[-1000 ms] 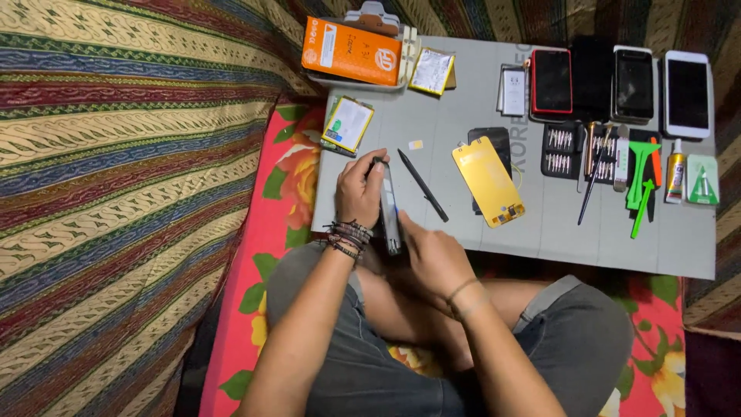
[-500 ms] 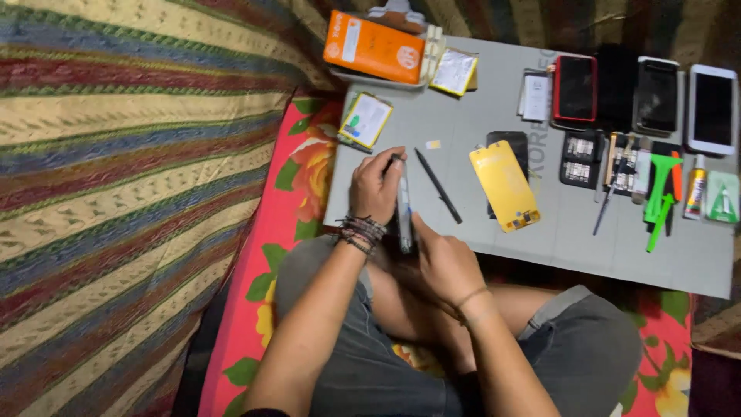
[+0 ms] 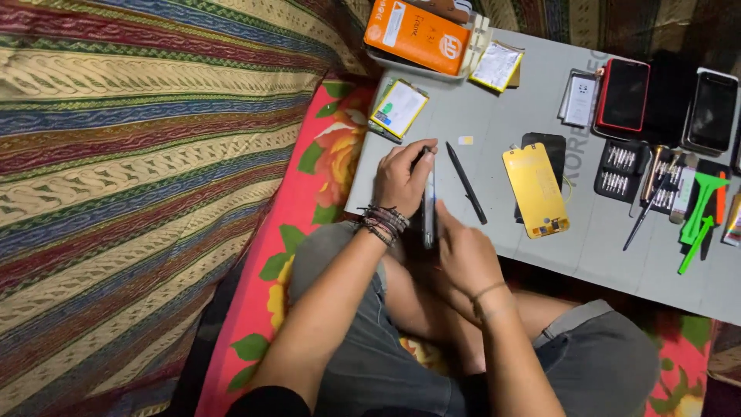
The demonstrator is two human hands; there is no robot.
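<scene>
both hands grip a smartphone [image 3: 428, 202] held on edge at the near rim of the grey mat [image 3: 532, 255], left hand [image 3: 401, 179] wrapped around its upper end, right hand [image 3: 463, 251] pinching the lower end, seemingly prying it open, which calls for steady pressure.

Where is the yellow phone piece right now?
In the head view, the yellow piece lies flat on the grey board, to the right of both hands, between the black pen tool and the bit set.
</scene>
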